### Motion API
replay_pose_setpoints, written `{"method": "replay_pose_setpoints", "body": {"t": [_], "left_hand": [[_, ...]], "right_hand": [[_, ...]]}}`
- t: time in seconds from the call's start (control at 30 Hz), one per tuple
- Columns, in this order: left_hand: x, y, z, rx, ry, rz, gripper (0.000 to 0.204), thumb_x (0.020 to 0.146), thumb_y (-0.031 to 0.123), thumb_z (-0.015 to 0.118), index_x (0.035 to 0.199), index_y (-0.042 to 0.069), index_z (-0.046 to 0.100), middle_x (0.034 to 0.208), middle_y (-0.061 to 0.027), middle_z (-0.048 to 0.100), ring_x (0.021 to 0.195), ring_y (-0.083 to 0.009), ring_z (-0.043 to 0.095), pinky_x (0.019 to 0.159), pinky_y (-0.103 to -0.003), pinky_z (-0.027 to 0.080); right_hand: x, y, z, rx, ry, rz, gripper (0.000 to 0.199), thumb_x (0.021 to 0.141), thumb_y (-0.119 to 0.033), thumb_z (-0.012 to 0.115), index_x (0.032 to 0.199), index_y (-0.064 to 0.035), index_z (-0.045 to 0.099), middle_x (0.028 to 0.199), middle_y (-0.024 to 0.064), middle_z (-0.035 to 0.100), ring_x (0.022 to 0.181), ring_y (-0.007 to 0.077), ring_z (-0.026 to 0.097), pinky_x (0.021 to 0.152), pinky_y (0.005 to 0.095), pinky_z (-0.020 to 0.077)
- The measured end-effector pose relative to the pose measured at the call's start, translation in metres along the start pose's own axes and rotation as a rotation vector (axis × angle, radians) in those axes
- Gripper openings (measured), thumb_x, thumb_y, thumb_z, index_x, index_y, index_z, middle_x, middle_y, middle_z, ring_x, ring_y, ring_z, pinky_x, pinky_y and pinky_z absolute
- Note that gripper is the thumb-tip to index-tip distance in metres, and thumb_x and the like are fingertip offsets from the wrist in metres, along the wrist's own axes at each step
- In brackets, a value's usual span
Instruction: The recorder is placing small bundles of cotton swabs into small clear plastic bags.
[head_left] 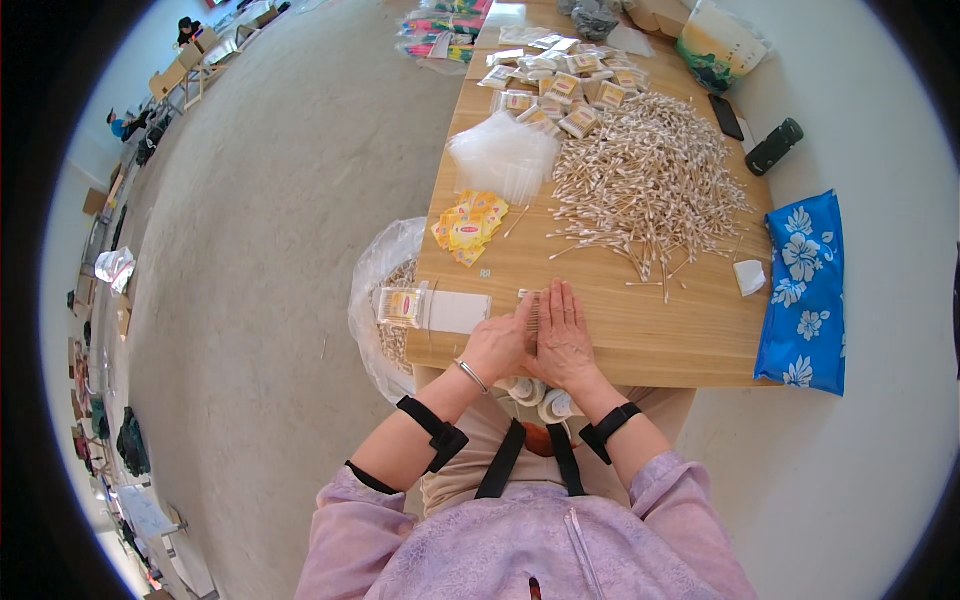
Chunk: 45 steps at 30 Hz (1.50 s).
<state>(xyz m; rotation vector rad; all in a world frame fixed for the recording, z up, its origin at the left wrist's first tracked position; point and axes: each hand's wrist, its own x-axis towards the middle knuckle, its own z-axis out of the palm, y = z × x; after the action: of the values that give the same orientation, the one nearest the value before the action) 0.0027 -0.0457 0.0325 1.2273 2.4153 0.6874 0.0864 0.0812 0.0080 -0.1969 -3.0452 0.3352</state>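
At the near edge of the wooden table, my two hands meet around a small row of cotton swabs. My left hand curls its fingers against the left side of the row. Stretched out straight, the fingers of my right hand lie flat along its other side. Parts of the swabs are hidden under both hands. Just left of my left hand lies a white card-like block. Beside that, at the table's left edge, is a clear packet of swabs with a yellow label.
A big heap of loose swabs covers the table's far right. Filled packets, clear bags and yellow labels lie left of it. A blue floral pouch lies along the right edge. Below the left edge stands a plastic sack of swabs.
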Motion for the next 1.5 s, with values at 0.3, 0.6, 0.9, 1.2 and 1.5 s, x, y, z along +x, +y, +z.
{"method": "replay_pose_setpoints", "body": {"t": [0.3, 0.6, 0.9, 1.2, 1.5], "left_hand": [[0.002, 0.004, 0.002, -0.002, 0.018, -0.037, 0.067, 0.081, 0.012, 0.059, 0.139, 0.001, 0.027, 0.091, -0.0199, 0.065, 0.082, -0.0343, 0.064, 0.070, -0.041, 0.050], [0.001, 0.005, 0.003, 0.035, 0.046, -0.087, 0.062, 0.084, 0.017, 0.059, 0.137, 0.002, 0.031, 0.083, -0.0194, 0.066, 0.080, -0.0342, 0.064, 0.068, -0.041, 0.050], [0.003, -0.002, 0.006, -0.320, 0.368, -0.258, 0.042, 0.089, 0.012, 0.052, 0.128, -0.001, 0.046, 0.112, -0.0198, 0.059, 0.103, -0.0283, 0.059, 0.085, -0.036, 0.048], [0.018, -0.007, 0.041, -1.025, 0.549, -0.147, 0.044, 0.100, 0.019, 0.038, 0.138, -0.002, 0.039, 0.140, -0.0143, 0.043, 0.132, -0.0210, 0.036, 0.110, -0.031, 0.024], [0.009, -0.029, 0.016, -1.059, 0.531, -0.203, 0.044, 0.101, 0.025, 0.037, 0.134, -0.003, 0.044, 0.137, -0.0138, 0.046, 0.130, -0.0200, 0.038, 0.109, -0.030, 0.026]], "right_hand": [[0.001, -0.001, -0.008, 0.006, -0.051, 0.029, 0.101, 0.073, -0.052, 0.061, 0.141, 0.0106, 0.020, 0.150, 0.0289, 0.013, 0.142, 0.0391, 0.008, 0.115, 0.0467, 0.0078], [-0.004, -0.003, -0.002, 0.013, 0.029, -0.019, 0.091, 0.075, -0.043, 0.061, 0.138, 0.0116, 0.025, 0.147, 0.0297, 0.019, 0.140, 0.0408, 0.014, 0.115, 0.0478, 0.0106], [-0.007, -0.006, -0.009, 0.050, -0.028, 0.000, 0.094, 0.080, -0.050, 0.057, 0.139, 0.0125, 0.021, 0.148, 0.0294, 0.016, 0.141, 0.0408, 0.011, 0.115, 0.0473, 0.0083], [-0.005, -0.013, 0.005, 0.008, -0.065, 0.038, 0.090, 0.085, -0.048, 0.051, 0.141, 0.0128, 0.015, 0.150, 0.0300, 0.010, 0.141, 0.0418, 0.004, 0.115, 0.0474, 0.0029], [0.018, -0.055, 0.020, 0.012, -0.050, 0.100, 0.078, 0.087, -0.038, 0.045, 0.140, 0.0129, 0.020, 0.149, 0.0307, 0.014, 0.141, 0.0426, 0.006, 0.115, 0.0496, 0.0037]]}}
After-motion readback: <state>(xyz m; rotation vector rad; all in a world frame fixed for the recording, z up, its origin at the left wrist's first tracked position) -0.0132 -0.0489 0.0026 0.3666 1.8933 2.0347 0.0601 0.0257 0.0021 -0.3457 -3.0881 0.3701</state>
